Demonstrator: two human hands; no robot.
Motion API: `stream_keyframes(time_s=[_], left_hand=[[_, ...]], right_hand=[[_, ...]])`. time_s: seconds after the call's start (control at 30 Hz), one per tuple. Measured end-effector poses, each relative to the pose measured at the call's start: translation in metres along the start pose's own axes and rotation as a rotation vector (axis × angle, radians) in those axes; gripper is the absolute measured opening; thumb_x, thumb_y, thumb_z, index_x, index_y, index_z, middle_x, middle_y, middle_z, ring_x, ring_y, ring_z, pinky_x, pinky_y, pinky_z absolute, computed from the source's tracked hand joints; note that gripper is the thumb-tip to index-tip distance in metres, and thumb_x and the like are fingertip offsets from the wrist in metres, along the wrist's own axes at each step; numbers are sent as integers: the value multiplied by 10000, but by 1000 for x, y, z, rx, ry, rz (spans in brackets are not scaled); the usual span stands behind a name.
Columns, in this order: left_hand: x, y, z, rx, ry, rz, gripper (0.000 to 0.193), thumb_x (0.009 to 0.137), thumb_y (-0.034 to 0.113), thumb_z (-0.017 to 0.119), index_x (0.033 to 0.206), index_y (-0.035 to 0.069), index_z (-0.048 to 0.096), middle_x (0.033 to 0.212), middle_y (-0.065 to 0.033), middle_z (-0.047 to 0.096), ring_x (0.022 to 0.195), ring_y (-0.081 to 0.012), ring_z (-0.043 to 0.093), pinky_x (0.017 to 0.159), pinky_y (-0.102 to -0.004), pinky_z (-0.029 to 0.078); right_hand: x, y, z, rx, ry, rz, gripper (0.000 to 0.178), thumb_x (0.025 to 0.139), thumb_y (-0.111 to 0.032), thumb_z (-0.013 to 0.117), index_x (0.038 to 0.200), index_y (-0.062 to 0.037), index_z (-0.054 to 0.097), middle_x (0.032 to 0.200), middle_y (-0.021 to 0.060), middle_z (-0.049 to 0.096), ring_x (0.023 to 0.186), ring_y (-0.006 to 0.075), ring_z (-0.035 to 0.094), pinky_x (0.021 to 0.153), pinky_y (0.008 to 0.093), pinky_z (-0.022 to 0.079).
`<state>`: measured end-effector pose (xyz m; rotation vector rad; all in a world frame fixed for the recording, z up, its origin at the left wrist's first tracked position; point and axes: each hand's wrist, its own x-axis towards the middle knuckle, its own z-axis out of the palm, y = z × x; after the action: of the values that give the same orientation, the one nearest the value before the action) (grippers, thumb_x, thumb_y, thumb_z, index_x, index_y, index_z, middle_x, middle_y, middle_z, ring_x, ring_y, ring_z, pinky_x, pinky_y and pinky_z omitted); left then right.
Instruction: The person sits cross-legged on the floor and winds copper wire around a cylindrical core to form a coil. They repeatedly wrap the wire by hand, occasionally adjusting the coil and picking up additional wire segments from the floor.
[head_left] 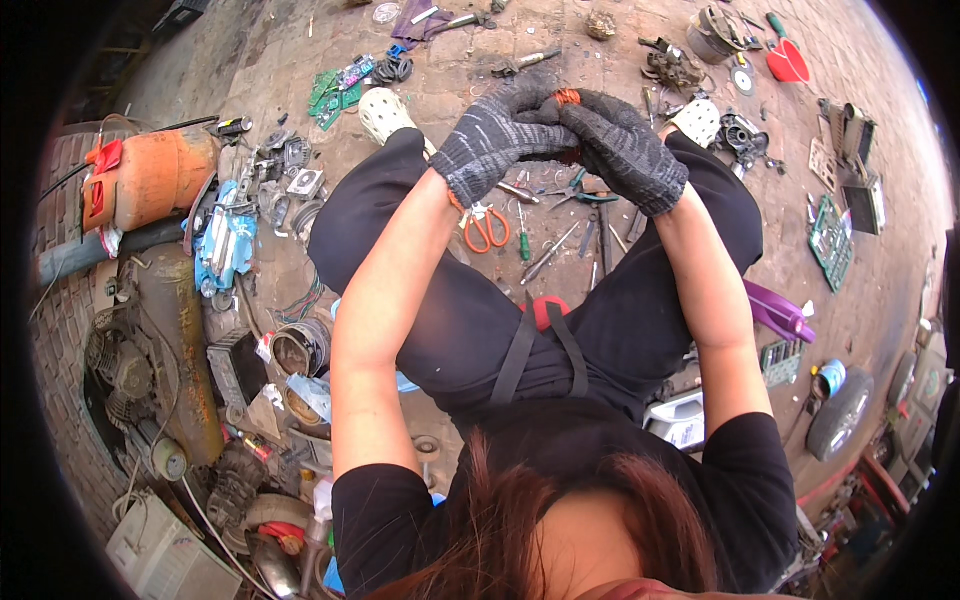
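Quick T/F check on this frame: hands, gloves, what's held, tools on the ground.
1. Both hands wear dark knit gloves. True: left hand and right hand are both gloved.
2. The hands are far apart. False: they meet around a small orange-copper part.
3. Orange-handled scissors lie on the ground between the knees. True.
4. The right hand holds the scissors. False: they lie untouched.
5. An orange tank sits at the person's right. False: it is at the left.
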<state>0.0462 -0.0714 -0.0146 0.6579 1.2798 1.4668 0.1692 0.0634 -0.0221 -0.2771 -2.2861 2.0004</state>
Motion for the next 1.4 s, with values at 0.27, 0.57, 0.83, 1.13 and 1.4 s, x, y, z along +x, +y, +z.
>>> stream_keyframes(time_s=[0.27, 0.57, 0.83, 1.13, 1.4], left_hand=[[1, 3, 0, -368, -113, -16, 433, 799, 74, 606, 1201, -22, 474, 1085, -102, 585, 988, -191, 575, 893, -304, 460], [7, -12, 1, -113, 3, 62, 346, 793, 54, 608, 1115, -42, 526, 1033, -101, 603, 929, -176, 595, 846, -296, 488], [5, -15, 1, -134, 59, 52, 349, 784, 39, 608, 1115, -38, 526, 1020, -99, 608, 914, -180, 601, 816, -291, 504], [4, -13, -1, -191, 20, 6, 347, 783, 43, 606, 1116, -22, 532, 1031, -92, 606, 912, -190, 605, 819, -297, 506], [3, -9, -2, -148, 7, 6, 358, 778, 43, 611, 1123, -14, 532, 1022, -92, 611, 910, -183, 605, 817, -294, 503]], right_hand=[[3, 4, 4, -39, 191, -274, 298, 887, -274, 500, 1047, -42, 597, 788, 3, 573, 642, 53, 474, 535, 191, 377], [1, 4, 5, 65, 139, -163, 292, 894, -259, 487, 1044, -33, 595, 815, 14, 574, 646, 59, 478, 549, 196, 394], [3, 3, 1, -82, 96, -215, 272, 831, -165, 537, 1067, -32, 565, 867, 64, 580, 709, 147, 536, 598, 248, 437], [9, 22, -9, -685, 117, -719, 475, 661, 36, 593, 1120, -44, 502, 1016, 203, 547, 885, 392, 551, 708, 387, 480], [8, 22, -5, -35, 36, -289, 355, 733, 17, 555, 1083, -25, 515, 948, 182, 561, 792, 350, 566, 659, 367, 473]])
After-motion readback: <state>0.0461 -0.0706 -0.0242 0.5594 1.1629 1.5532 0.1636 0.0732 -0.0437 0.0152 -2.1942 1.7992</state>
